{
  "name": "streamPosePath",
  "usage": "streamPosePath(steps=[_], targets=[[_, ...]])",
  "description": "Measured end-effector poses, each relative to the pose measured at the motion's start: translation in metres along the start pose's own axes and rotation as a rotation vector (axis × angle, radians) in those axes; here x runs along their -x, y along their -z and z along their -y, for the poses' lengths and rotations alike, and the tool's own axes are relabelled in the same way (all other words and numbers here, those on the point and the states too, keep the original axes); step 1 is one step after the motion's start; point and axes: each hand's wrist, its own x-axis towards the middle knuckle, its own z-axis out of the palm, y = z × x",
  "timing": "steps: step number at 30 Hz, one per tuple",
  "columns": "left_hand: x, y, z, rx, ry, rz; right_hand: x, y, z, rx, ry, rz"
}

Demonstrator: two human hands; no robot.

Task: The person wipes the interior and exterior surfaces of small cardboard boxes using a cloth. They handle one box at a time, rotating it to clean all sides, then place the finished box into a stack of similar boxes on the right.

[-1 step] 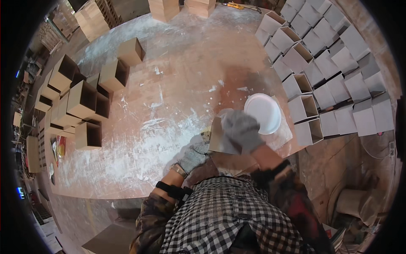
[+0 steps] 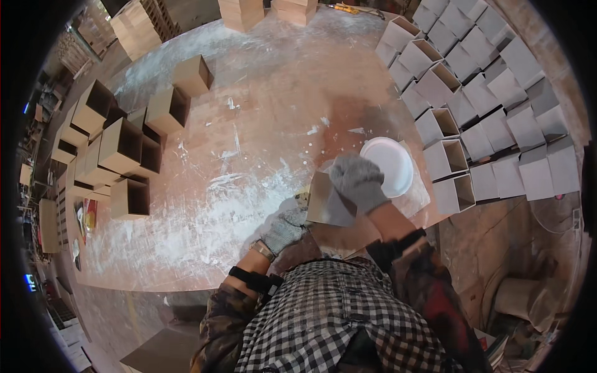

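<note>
A cardboard box (image 2: 320, 202) with a grey side stands by the table's near edge, in front of my body. My left hand (image 2: 283, 231), in a grey knit glove, holds the box at its near left corner; the fingertips are partly hidden. Above the box's right side is my right hand (image 2: 357, 181), gloved too, with its fingers curled closed. Whatever it may hold is hidden beneath the glove. A round white dish (image 2: 405, 180) lies just right of it, on a pale sheet (image 2: 420, 198).
Open brown boxes (image 2: 129, 198) cluster at the table's left. Grey-covered boxes (image 2: 479, 133) stand in rows along the right. Stacked cardboard (image 2: 241, 13) and a yellow-handled tool (image 2: 345, 9) lie at the far edge. The wooden tabletop (image 2: 249, 137) has white smears.
My right hand has shifted slightly up and left over the box and looks less blurred. My left hand and the box remain in place.
</note>
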Motion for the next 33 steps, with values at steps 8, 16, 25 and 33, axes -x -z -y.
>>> streamPosePath(steps=[8, 16, 25, 33], targets=[[-0.001, -0.015, 0.016, -0.084, 0.083, 0.068, 0.061, 0.027, 0.033, -0.152, 0.116, 0.282], [0.01, 0.006, -0.005, 0.088, 0.002, -0.052, 0.011, 0.014, 0.018, 0.103, -0.148, 0.319], [0.0, 0.006, -0.013, -0.004, 0.028, 0.033, -0.026, -0.019, 0.016, 0.013, -0.009, 0.187], [0.004, 0.007, -0.016, -0.002, -0.015, 0.047, 0.043, -0.015, 0.065, 0.015, 0.215, 0.206]])
